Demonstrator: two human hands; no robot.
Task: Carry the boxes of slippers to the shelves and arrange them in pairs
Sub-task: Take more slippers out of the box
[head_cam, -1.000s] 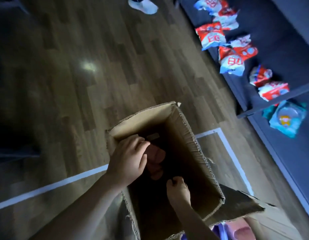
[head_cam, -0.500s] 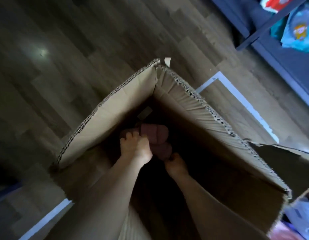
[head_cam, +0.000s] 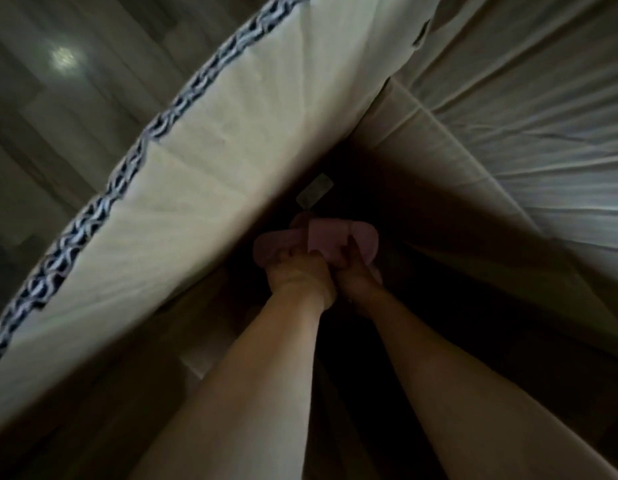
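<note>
Deep inside the cardboard box (head_cam: 231, 133), at frame centre, lie the pink slippers (head_cam: 331, 237) on its dim bottom. The left hand (head_cam: 297, 282) and right hand (head_cam: 357, 284) both grasp them, fingers curled, though blurred.

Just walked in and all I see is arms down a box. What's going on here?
A person reaches with both arms deep into a tall brown cardboard box. At its dark bottom the left hand and the right hand each appear to grip pink slippers lying there. The slippers are not lifted out yet.
</note>
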